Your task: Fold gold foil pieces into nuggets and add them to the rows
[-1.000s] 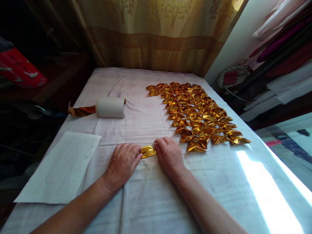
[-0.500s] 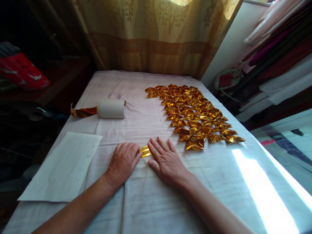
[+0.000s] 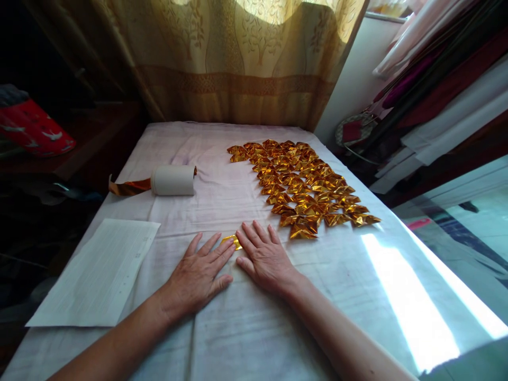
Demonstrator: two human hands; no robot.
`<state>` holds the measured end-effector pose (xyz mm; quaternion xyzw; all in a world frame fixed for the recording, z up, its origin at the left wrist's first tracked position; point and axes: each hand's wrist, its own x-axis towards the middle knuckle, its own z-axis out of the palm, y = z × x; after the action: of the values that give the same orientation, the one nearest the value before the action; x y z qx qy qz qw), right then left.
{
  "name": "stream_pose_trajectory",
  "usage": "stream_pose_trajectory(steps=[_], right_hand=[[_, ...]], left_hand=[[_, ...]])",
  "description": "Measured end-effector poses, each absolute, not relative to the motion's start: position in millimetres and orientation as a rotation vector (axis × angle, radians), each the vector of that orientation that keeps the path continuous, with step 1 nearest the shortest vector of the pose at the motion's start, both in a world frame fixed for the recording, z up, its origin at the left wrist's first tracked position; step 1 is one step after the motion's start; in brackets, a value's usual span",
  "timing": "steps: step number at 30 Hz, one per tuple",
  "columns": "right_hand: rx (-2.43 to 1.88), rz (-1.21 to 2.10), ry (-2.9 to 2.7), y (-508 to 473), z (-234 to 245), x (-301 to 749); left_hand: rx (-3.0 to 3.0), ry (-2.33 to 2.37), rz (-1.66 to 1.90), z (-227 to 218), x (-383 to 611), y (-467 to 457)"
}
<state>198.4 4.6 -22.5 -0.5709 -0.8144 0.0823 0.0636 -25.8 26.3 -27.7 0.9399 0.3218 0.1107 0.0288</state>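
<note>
A small folded piece of gold foil paper [image 3: 230,242] lies flat on the white sheet between my hands, partly covered by fingers. My left hand [image 3: 200,272] is spread out, its fingertips on the foil's left part. Flat beside it, my right hand [image 3: 264,256] presses on the foil's right end with fingers extended. Beyond my right hand, several folded gold foil pieces [image 3: 304,229] stand close together in rows.
A white cardboard tube [image 3: 173,181] with a copper-coloured strip [image 3: 130,187] trailing from it lies at the back left. Nearer on the left is a printed paper sheet [image 3: 95,272]. A curtain [image 3: 238,95] hangs behind, and clothes [image 3: 440,111] hang at the right.
My left hand has gone from closed fingers at the foil's left end to lying spread over it. My right hand stays flat on the foil. The view has shifted slightly.
</note>
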Motion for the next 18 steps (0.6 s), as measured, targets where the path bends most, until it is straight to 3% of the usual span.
stream_pose_trajectory(steps=[6,18], right_hand=[[-1.763,0.301,-2.468,4.8,-19.6,197.2],[-1.756,0.258,-2.395,2.4,-22.3,192.7]], left_hand=[[2.940,1.009,0.199,-30.3,-45.7,24.1],[2.920,1.168,0.327,2.0,-44.9,18.0]])
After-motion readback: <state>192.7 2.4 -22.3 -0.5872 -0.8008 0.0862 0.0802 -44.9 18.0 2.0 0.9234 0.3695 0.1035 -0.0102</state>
